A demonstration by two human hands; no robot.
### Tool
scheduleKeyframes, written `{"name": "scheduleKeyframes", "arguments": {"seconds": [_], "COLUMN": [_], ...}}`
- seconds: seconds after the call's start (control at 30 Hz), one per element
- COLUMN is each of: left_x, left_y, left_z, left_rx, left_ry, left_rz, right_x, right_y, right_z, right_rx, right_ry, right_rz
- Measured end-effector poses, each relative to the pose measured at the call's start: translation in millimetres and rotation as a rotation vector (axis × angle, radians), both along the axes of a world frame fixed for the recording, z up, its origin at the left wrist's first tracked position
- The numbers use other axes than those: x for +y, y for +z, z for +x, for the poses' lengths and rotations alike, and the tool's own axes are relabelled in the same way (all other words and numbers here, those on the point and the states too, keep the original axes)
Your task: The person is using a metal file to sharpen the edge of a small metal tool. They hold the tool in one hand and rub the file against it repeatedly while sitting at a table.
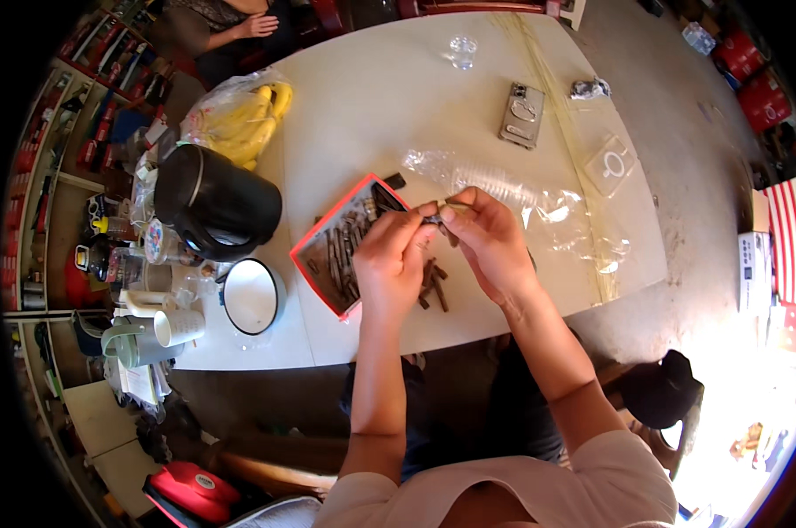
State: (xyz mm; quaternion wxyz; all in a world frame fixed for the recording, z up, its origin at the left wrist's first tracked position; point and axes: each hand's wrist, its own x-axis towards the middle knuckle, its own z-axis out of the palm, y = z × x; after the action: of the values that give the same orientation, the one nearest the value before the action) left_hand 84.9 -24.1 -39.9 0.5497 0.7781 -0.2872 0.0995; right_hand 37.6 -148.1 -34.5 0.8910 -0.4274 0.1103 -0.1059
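Centre of frame: left hand [391, 255] and right hand [489, 238] pinch a small dark piece [432, 219] between fingertips, near the tray [332, 213]; exact contact partly hidden. Judged light and stiff, perhaps brittle, like the brown sticks [439, 295] lower in frame; take hold near each end, fingertips only, light pressure

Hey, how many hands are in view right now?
3: your left hand and your right hand, close together above the table, and another person's hand beyond the table's far-left edge. That person's other hand may be hidden.
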Motion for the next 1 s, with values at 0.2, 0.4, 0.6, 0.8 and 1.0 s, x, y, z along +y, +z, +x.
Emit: {"name": "scheduleKeyframes", "arguments": {"seconds": [0.2, 0.4, 0.6, 0.8, 1.0], "left_x": [0.9, -3.1, 0.8, -0.8, 6.7], "left_y": [2.4, 5.9, 13.0, 14.2, 16.9], "left_z": [1.6, -1.6, 0.0, -2.9, -4.0], "left_rx": [-0.287, -0.014, -0.234, -0.038, 0.053], "left_ry": [0.028, -0.026, -0.039, -0.039, -0.060], "left_rz": [0.218, 0.028, 0.223, 0.072, 0.111], "right_x": [-4.2, -3.9, -11.8, -5.5, -5.2], "right_y": [-9.3, 1.0, -13.5, -1.2, -8.7], "right_z": [-0.9, -5.8, -4.6, -3.8, -3.8], "right_rx": [0.043, 0.005, -0.014, -0.010, -0.081], "right_ry": [-0.020, 0.026, 0.066, 0.052, 0.125], "right_rz": [-0.065, 0.049, 0.040, 0.134, 0.092]}}
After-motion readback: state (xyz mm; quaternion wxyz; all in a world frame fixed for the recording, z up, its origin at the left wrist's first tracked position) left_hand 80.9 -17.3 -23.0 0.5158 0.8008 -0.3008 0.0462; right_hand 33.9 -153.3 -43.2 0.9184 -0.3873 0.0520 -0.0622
